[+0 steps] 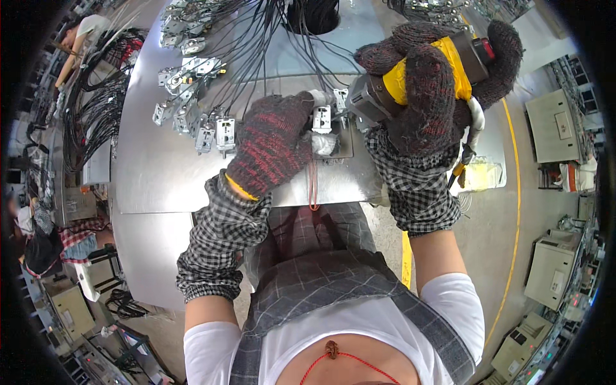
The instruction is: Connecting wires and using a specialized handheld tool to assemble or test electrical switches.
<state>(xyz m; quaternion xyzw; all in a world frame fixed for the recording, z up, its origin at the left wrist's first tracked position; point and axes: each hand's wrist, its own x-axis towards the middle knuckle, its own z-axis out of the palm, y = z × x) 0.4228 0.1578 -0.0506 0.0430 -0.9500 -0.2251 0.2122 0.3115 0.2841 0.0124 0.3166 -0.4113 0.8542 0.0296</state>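
My left hand (271,142), in a dark red-and-black knit glove with white-wrapped fingertips, has thumb and finger closed around a small silver metal connector housing (322,120) near the table's front edge. Gripped in my gloved right hand (427,96) is a dark handheld power tool (371,102) with yellow tape around its body and a red part at its far end. The tool's blunt left end is close to the connector housing; whether they touch I cannot tell. A white-wrapped cord (475,122) hangs from the tool.
Several metal connectors on black cables (256,48) lie across the metal table (157,186), to the left and far side. The cables run into a round dark opening (313,18). An orange-red loop (313,186) hangs at the front edge. Other people (90,29) are at far left.
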